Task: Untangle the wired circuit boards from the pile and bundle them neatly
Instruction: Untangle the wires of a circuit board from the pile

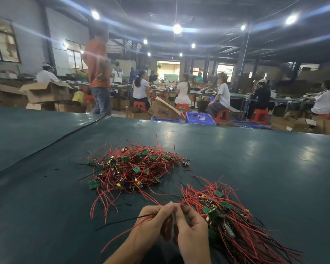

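A tangled pile (133, 166) of small green circuit boards with red and black wires lies on the dark green table (255, 159), ahead of my hands. A second, straighter bunch of wired boards (225, 218) lies to the right, its wires fanning toward the near right edge. My left hand (151, 225) and my right hand (191, 231) meet at the near centre, fingertips together, pinching red wires that lead toward both heaps. A black wire and a red wire trail left from my left hand. What lies inside my palms is hidden.
A seam or raised mat edge (65, 138) crosses the table on the left. Beyond the far table edge are blue crates (199, 118), cardboard boxes (163, 110), red stools and several seated workers. A person in an orange shirt (98, 73) stands at the left.
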`<state>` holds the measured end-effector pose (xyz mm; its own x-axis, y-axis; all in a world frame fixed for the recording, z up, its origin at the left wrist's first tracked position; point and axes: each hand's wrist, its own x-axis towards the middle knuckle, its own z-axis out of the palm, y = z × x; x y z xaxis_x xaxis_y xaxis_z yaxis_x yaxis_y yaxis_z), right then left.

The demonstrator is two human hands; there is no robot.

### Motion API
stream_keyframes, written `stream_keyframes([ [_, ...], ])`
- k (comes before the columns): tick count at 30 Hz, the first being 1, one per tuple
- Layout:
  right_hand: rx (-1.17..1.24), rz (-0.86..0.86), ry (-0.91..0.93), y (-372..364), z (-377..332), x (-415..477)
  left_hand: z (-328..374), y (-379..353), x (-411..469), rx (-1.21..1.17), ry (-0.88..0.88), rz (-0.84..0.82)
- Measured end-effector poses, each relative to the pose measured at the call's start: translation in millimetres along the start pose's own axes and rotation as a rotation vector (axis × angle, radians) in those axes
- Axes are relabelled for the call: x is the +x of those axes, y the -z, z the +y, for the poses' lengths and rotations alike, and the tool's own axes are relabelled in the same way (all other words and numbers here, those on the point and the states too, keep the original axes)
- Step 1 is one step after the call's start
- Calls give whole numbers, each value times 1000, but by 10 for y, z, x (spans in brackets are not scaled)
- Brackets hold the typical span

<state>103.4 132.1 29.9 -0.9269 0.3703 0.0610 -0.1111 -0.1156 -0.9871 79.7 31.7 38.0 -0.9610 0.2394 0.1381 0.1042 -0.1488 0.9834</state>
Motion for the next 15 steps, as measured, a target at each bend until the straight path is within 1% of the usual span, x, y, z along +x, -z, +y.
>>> stream_keyframes([
  [2, 65, 55, -70, -6, -13, 38, 7, -2, 7, 30, -32, 9],
  [7, 338, 238, -228, 157, -150, 191, 30, 35, 16, 84, -76, -27],
  [9, 452, 271, -223, 247, -191, 250, 49, 45, 12, 103, -88, -64],
  [11, 524, 275, -179, 294, -210, 276, 62, 49, 6, 106, -94, -92],
  [13, 510, 263, -145, 285, -209, 257, 63, 62, 1, 64, -82, -89],
  [15, 417, 214, -108, 233, -186, 204, 60, 84, 7, 23, -72, -56],
])
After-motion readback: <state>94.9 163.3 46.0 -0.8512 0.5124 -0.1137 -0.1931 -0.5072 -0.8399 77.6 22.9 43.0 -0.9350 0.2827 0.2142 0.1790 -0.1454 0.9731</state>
